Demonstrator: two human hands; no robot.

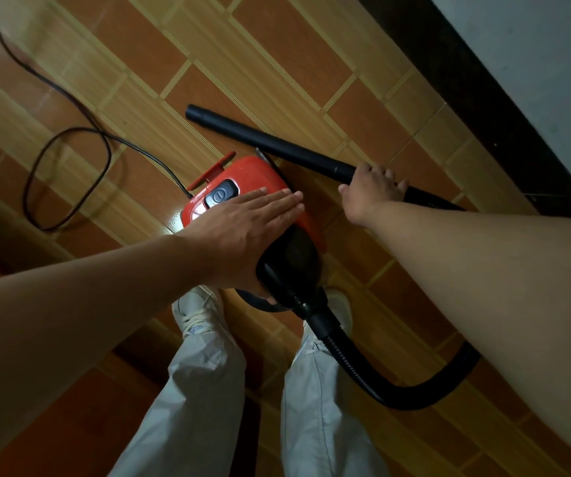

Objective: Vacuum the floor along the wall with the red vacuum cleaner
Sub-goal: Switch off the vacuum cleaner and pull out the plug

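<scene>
The red vacuum cleaner sits on the tiled floor in front of my feet, its black power button facing up. My left hand lies flat across its top with straight fingers, just beside the button. My right hand grips the black suction tube, which lies low over the floor and points away to the upper left. A black ribbed hose loops from the vacuum's near end round under my right forearm to the tube.
The black power cord curls in a loop on the floor at the left. A dark skirting strip and white wall run along the right. My white shoes and light trousers stand below the vacuum.
</scene>
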